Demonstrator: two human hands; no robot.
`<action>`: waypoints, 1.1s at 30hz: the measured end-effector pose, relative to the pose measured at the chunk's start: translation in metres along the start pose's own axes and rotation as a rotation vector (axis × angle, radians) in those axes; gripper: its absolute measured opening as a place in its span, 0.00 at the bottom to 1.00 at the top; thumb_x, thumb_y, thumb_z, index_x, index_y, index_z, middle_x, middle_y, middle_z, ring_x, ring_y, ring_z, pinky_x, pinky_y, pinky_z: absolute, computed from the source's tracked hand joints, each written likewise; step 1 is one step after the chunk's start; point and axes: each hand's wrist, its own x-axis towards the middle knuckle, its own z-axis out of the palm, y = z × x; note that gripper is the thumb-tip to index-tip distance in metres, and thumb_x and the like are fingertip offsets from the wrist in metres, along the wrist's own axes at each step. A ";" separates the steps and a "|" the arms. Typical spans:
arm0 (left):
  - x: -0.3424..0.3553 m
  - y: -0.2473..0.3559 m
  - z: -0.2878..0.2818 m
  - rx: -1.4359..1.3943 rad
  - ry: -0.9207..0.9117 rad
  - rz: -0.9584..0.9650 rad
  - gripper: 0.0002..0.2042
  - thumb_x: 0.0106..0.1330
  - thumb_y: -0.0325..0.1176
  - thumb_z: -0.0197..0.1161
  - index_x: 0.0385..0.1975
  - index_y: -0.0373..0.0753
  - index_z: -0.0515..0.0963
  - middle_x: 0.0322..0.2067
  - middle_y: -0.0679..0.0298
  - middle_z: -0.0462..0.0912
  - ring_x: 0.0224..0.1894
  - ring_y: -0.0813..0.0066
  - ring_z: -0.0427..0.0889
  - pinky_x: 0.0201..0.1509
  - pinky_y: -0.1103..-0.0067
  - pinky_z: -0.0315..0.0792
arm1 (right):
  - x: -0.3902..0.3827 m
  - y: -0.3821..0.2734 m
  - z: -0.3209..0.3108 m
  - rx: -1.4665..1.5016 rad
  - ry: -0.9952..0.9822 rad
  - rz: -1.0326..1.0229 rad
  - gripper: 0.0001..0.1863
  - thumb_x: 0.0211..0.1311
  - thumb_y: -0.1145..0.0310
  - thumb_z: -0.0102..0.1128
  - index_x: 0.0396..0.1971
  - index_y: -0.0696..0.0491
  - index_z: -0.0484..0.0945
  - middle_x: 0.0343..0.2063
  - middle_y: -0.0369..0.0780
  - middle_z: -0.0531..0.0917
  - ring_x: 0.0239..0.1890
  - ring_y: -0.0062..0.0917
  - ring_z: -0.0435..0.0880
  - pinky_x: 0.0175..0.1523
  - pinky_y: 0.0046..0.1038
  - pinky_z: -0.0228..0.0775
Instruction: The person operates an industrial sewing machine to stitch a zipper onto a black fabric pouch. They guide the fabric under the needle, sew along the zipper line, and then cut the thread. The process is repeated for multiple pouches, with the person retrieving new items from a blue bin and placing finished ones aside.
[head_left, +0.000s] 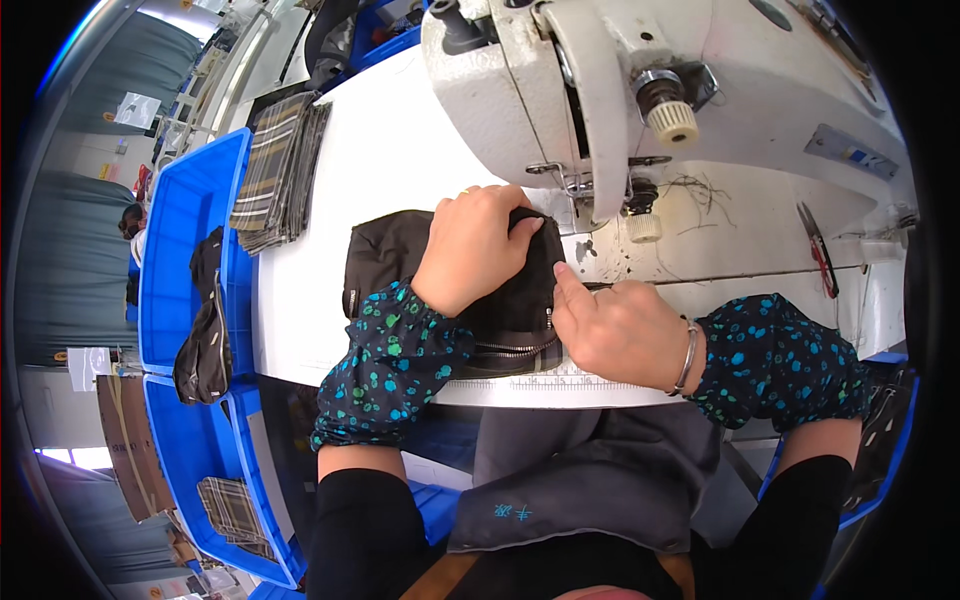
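Observation:
A dark brown fabric pouch (pixel 390 245) with a metal zipper (pixel 510 350) along its near side lies on the white sewing table. My left hand (pixel 475 245) rests over its upper part, thumb and fingers closed on the far right edge, close to the sewing machine's needle area. At the pouch's right edge, by the zipper's end, my right hand (pixel 620 325) grips the fabric, its index finger pointing along the seam. Just beyond both hands stands the white sewing machine (pixel 500 110); its presser foot is partly hidden.
Plaid fabric pieces (pixel 280 165) are stacked at the far left. Blue bins (pixel 180 330) stand along the left, one with a dark zippered piece (pixel 205 330) over its rim. Red-handled scissors (pixel 820 250) and loose threads (pixel 700 200) lie right. A ruler strip (pixel 560 383) follows the table's front edge.

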 end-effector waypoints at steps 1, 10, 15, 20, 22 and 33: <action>0.001 0.000 0.000 0.007 -0.018 0.002 0.08 0.62 0.34 0.71 0.34 0.36 0.86 0.33 0.54 0.88 0.42 0.50 0.86 0.45 0.59 0.77 | 0.000 0.000 0.000 -0.004 -0.006 0.000 0.08 0.53 0.70 0.63 0.23 0.60 0.83 0.41 0.64 0.87 0.15 0.20 0.82 0.18 0.24 0.70; 0.026 -0.006 0.021 0.005 0.168 0.203 0.15 0.60 0.34 0.75 0.45 0.36 0.85 0.39 0.54 0.89 0.41 0.50 0.87 0.45 0.63 0.80 | -0.002 0.005 0.000 -0.154 -0.031 0.037 0.09 0.54 0.71 0.62 0.27 0.62 0.85 0.39 0.64 0.87 0.14 0.22 0.79 0.18 0.25 0.69; 0.032 -0.009 0.027 -0.035 0.171 0.223 0.15 0.60 0.34 0.75 0.46 0.39 0.85 0.41 0.57 0.89 0.43 0.52 0.87 0.46 0.63 0.79 | -0.002 0.009 -0.002 -0.156 -0.053 0.043 0.10 0.52 0.70 0.63 0.27 0.62 0.85 0.40 0.63 0.88 0.13 0.20 0.79 0.18 0.25 0.67; 0.034 -0.010 0.034 -0.141 0.221 0.192 0.10 0.59 0.36 0.74 0.39 0.44 0.88 0.32 0.59 0.87 0.39 0.53 0.85 0.44 0.58 0.71 | -0.003 0.009 -0.001 -0.142 -0.050 0.048 0.10 0.52 0.70 0.63 0.28 0.62 0.85 0.40 0.63 0.88 0.13 0.20 0.78 0.19 0.24 0.67; 0.034 -0.012 0.034 -0.147 0.209 0.174 0.10 0.59 0.36 0.73 0.39 0.45 0.88 0.32 0.59 0.87 0.39 0.54 0.85 0.45 0.59 0.71 | -0.002 0.009 -0.002 -0.143 -0.050 0.054 0.10 0.52 0.70 0.63 0.29 0.62 0.85 0.41 0.63 0.88 0.14 0.20 0.79 0.19 0.24 0.67; 0.037 -0.010 0.020 0.158 0.390 0.203 0.09 0.61 0.38 0.72 0.40 0.45 0.87 0.34 0.58 0.86 0.45 0.56 0.82 0.52 0.58 0.66 | -0.002 0.020 0.006 -0.159 -0.026 0.061 0.12 0.53 0.70 0.63 0.33 0.63 0.85 0.41 0.59 0.89 0.17 0.22 0.81 0.20 0.25 0.69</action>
